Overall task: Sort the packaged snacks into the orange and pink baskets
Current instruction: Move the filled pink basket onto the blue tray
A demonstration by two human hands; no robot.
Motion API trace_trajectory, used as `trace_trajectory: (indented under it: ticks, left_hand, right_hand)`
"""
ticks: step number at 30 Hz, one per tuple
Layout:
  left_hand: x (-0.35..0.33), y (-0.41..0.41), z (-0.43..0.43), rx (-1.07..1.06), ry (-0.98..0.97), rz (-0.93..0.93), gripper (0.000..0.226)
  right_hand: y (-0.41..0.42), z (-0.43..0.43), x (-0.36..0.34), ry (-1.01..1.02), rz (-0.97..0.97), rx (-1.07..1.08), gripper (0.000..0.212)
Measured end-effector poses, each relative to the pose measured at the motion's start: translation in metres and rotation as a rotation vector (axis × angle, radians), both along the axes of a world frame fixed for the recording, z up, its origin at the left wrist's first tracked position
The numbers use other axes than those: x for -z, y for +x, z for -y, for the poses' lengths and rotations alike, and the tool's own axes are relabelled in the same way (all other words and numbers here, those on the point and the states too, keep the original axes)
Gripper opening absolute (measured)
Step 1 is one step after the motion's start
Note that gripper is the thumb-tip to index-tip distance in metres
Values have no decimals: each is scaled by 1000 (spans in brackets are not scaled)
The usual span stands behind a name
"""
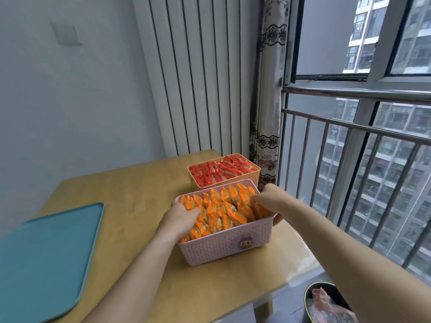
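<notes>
A pink woven basket (224, 247) stands on the wooden table, packed with several orange-wrapped snacks (221, 206) set on edge. Behind it, touching, is an orange basket (254, 174) filled with red-wrapped snacks (219, 171). My left hand (180, 216) presses into the orange packets at the pink basket's left end, fingers curled among them. My right hand (270, 199) rests on the packets at the right end, with fingers wrapped over that basket's right rim. I cannot tell whether either hand grips one single packet.
A teal tray (46, 259) lies flat at the table's left. The table (130, 187) ends close to the right of the baskets, next to a window with metal railing (349, 127). A dark bin (326, 304) with wrappers sits on the floor below right.
</notes>
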State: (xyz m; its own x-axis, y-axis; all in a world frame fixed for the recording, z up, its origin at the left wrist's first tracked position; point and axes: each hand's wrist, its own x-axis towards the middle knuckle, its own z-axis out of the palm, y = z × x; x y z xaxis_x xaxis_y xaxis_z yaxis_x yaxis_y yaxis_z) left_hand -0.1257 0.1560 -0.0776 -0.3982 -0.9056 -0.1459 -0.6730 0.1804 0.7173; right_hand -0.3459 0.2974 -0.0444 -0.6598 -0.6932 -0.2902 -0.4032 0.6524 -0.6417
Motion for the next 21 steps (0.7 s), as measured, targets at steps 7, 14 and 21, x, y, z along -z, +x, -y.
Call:
trace_trajectory:
  ticks: [7, 14, 21]
  left_hand:
    - [-37, 62, 0, -47, -103, -93, 50]
    - [-66, 160, 24, -270, -174, -132, 44]
    - [-73, 276, 62, -539, -104, -396, 18]
  right_hand:
    - [71, 2, -48, -82, -45, -115, 30]
    - [153, 52, -62, -167, 18, -219, 28]
    - [252, 137, -56, -182, 62, -350, 24]
